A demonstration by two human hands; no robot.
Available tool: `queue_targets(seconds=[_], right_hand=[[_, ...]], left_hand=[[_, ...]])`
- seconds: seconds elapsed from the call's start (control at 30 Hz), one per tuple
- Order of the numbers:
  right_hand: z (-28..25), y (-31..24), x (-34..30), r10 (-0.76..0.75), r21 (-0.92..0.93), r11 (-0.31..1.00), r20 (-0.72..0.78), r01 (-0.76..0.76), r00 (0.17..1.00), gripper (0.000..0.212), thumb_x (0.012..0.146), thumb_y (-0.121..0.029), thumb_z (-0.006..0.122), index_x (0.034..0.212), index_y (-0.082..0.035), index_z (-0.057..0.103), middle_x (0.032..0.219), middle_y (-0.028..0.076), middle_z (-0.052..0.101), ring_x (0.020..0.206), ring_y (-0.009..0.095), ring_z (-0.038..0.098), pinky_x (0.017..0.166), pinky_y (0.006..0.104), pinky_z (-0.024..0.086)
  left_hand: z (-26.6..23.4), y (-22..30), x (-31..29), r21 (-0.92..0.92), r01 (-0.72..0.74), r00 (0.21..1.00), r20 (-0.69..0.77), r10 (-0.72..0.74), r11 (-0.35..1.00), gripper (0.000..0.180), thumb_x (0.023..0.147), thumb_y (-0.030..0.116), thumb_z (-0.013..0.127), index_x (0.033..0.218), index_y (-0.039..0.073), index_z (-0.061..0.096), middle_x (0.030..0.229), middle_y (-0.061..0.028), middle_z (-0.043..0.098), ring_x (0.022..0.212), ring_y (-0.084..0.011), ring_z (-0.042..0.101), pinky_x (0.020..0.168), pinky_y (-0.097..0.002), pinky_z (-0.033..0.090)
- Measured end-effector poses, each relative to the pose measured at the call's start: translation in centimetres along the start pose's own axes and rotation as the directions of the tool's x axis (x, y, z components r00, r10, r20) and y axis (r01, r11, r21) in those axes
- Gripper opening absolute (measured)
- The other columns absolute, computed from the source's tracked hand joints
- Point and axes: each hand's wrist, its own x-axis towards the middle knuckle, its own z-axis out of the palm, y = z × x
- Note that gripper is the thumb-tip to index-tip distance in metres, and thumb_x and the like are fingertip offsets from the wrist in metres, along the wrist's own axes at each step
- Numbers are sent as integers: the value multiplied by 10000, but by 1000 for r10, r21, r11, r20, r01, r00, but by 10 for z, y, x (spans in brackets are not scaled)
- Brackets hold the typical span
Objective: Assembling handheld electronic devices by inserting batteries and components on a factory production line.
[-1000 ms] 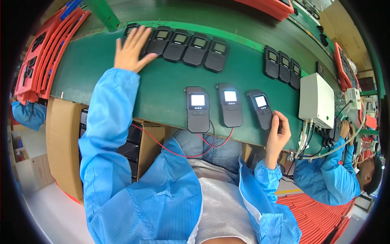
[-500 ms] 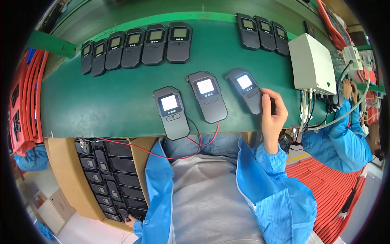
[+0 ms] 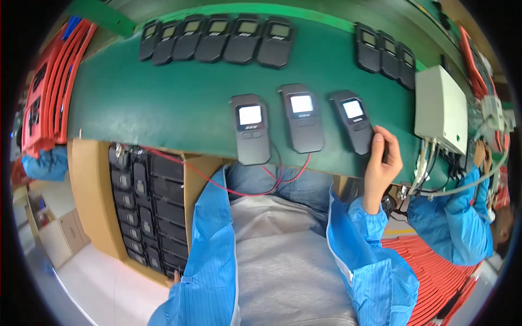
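Observation:
My right hand (image 3: pixel 383 160) is at the table's front right, thumb and fingers bent together at the right edge of a dark grey handheld meter (image 3: pixel 353 127) with a lit screen. Whatever is between those fingertips, if anything, I cannot make out. To its left lie a second lit meter (image 3: pixel 303 124) and a third (image 3: pixel 253 138), close to the front edge. My left hand (image 3: pixel 174 279) reaches down to the near end of a cardboard box (image 3: pixel 89 201) packed with black meters (image 3: pixel 147 220). Its fingertips are at a black item there, and the sleeve hides most of the hand.
Meters with unlit screens (image 3: pixel 218 41) stand in a row along the back left, several more (image 3: pixel 389 57) at the back right. A white control box (image 3: pixel 443 111) with cables occupies the right. Red wires (image 3: pixel 212 182) hang over the front edge. A co-worker's blue sleeve (image 3: pixel 457 217) shows at far right.
The whole view has shifted, so the table and meters appear farther right and higher. My right hand stays beside the same meter; my left stays at the box's near end.

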Motion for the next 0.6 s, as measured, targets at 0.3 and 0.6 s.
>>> queue_targets(seconds=[0.3, 0.6], right_hand=[[0, 5, -1, 13, 110, 994, -64, -6, 998, 209, 956, -109, 557, 1054, 54, 645, 995, 83, 662, 923, 121, 594, 853, 239, 464], [-4, -3, -5, -9, 135, 991, -47, 16, 999, 199, 956, -104, 556, 1049, 46, 646, 983, 80, 660, 905, 120, 599, 834, 233, 468]], left_hand=[[-168, 174, -6, -579, -309, 933, -31, 359, 755, 748, 849, 10, 587, 1484, 58, 194, 1401, -206, 409, 1303, -303, 405, 1087, -371, 305], [-144, 393, 110, -152, -626, 720, 263, 642, 765, 757, 733, 231, 714, 1405, 158, 373, 1310, -232, 485, 1163, -373, 530, 973, -398, 439]])
